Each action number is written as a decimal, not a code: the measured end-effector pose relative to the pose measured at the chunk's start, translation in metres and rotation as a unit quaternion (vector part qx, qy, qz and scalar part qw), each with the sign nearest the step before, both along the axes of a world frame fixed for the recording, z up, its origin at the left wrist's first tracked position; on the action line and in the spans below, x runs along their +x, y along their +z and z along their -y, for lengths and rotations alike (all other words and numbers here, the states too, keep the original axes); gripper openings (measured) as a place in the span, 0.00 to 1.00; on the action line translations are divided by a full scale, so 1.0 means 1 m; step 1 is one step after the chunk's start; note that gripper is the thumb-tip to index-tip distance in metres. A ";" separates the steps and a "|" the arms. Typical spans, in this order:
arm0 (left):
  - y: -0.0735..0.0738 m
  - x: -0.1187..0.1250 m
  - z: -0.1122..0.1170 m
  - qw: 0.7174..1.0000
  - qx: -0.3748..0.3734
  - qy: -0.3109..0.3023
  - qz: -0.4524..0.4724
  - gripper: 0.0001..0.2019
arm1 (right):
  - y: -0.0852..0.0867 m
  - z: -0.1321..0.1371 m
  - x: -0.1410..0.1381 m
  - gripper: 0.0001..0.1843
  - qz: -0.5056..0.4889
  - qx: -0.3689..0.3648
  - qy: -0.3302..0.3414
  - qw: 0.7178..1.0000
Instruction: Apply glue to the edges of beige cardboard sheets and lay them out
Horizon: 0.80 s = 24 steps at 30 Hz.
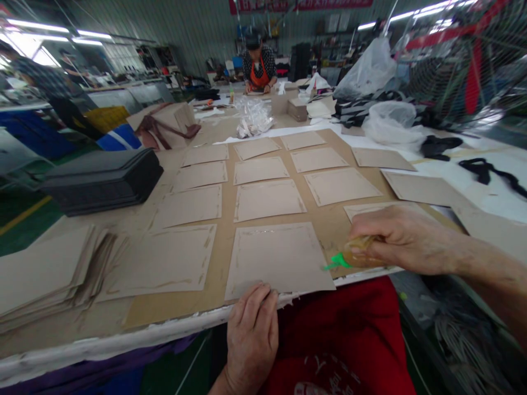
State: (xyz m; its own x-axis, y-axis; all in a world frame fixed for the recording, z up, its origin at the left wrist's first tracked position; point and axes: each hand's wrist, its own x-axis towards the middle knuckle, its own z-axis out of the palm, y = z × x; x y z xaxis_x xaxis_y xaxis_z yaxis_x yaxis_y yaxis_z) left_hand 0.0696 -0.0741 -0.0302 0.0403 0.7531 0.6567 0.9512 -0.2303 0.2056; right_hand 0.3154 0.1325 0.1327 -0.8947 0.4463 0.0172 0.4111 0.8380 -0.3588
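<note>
My right hand (405,236) is wrapped round a squeeze glue bottle (362,253) of yellowish, see-through plastic. Its green nozzle (340,261) points left, with the tip by the right edge of the nearest grey-brown cardboard sheet (275,258). A wet, shiny streak shows along that sheet's far edge. My left hand (253,334) lies with fingers extended over the table's front edge, fingertips on the sheet's near edge. Further sheets, such as one to the left (164,260), lie in rows, many with glue lines along their borders.
At the left are a cardboard stack (45,269) and a pile of dark panels (102,178). Clear plastic bags (368,66) and black straps (486,170) lie at the right, near a large fan (461,66). A co-worker in an orange apron (259,74) works across the table.
</note>
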 end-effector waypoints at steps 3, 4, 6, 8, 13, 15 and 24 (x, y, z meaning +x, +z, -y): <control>0.000 0.000 0.001 1.000 0.001 -0.003 -0.001 0.13 | -0.003 0.006 0.006 0.15 -0.029 0.015 -0.003 0.999; 0.000 0.000 0.001 1.000 -0.001 -0.004 -0.002 0.13 | -0.004 0.008 0.007 0.15 -0.038 0.030 -0.008 0.999; 0.001 0.000 0.000 1.000 -0.005 -0.006 -0.001 0.13 | -0.006 0.013 0.011 0.14 -0.049 0.038 0.001 0.998; 0.002 0.000 0.000 1.000 -0.006 -0.005 0.000 0.13 | -0.006 0.019 0.014 0.16 -0.064 0.022 0.036 0.997; 0.004 0.000 -0.002 1.000 -0.003 -0.010 0.000 0.14 | -0.002 0.035 0.018 0.13 -0.094 0.022 0.044 0.994; 0.004 0.000 -0.002 1.000 -0.005 -0.010 -0.001 0.14 | -0.001 0.039 0.019 0.14 -0.098 0.013 0.055 0.994; 0.004 0.000 -0.002 1.000 -0.002 -0.006 -0.011 0.14 | -0.009 0.035 0.020 0.12 -0.100 0.045 0.023 0.994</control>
